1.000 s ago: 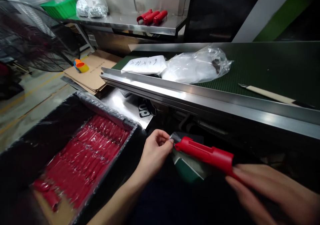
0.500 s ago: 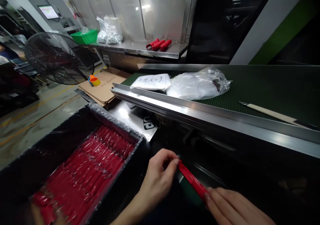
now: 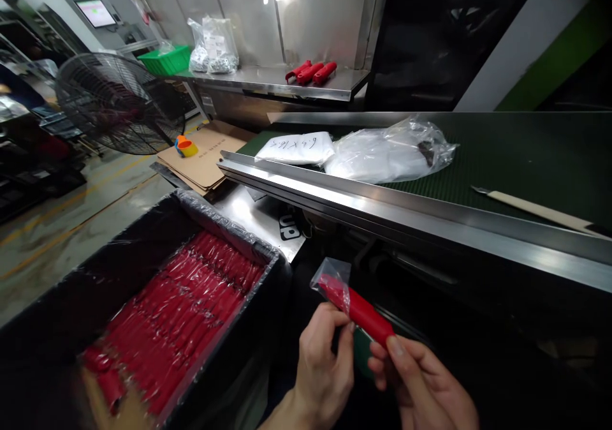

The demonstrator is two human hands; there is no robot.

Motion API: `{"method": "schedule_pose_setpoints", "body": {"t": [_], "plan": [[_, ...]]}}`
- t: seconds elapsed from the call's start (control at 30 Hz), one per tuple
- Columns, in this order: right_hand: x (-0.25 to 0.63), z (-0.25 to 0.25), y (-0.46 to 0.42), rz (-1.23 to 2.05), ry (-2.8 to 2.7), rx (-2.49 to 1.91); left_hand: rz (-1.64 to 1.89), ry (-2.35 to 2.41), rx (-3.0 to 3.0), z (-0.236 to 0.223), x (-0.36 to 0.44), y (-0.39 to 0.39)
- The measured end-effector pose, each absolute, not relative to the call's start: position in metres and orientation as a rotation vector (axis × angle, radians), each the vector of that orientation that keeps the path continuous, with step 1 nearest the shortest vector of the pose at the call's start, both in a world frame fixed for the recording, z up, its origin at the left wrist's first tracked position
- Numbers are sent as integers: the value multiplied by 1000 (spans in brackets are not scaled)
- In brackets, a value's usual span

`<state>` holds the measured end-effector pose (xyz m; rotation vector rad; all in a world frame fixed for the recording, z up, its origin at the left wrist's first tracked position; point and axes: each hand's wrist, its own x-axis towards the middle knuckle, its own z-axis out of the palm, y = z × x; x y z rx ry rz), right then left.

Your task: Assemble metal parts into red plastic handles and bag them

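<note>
In my right hand [image 3: 425, 379], a long red plastic piece, handle-like in shape [image 3: 370, 315], is pinched at its near end between thumb and fingers. It tilts up and to the left. A small clear plastic bag [image 3: 331, 272] covers its far end. My left hand [image 3: 326, 360] has thumb and forefinger closed on the bag's edge, just under the red piece. To the left stands a dark box lined with plastic [image 3: 234, 222], holding rows of similar red pieces in clear wrap [image 3: 186, 309].
The green conveyor belt [image 3: 516, 155] carries a white pack with handwriting [image 3: 296, 148], a clear bag [image 3: 382, 155] and a pale-handled knife [image 3: 535, 207]. Flat cardboard [image 3: 210, 155] bears a tape roll [image 3: 185, 147]. Red parts [image 3: 310, 73] lie on the metal shelf [image 3: 268, 80]. A fan [image 3: 115, 101] stands left.
The clear bag now goes over the red piece's far end. The red piece has been turned to show a smooth side. My left hand has shifted from its tip to below it.
</note>
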<state>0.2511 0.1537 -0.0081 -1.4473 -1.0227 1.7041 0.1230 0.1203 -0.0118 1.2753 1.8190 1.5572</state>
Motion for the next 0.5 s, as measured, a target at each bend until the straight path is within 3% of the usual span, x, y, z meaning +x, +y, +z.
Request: {"method": "schedule_pose_setpoints", "body": {"t": [0.1, 0.3, 0.5], "plan": [[259, -9, 166, 1127, -1535, -1301, 1577, 1784, 1306, -9, 125, 119], [278, 7, 204, 312, -2523, -300, 1502, 1801, 1340, 16, 111, 113], [275, -18, 214, 378, -2535, 40, 1433, 1755, 1711, 31, 97, 96]]}}
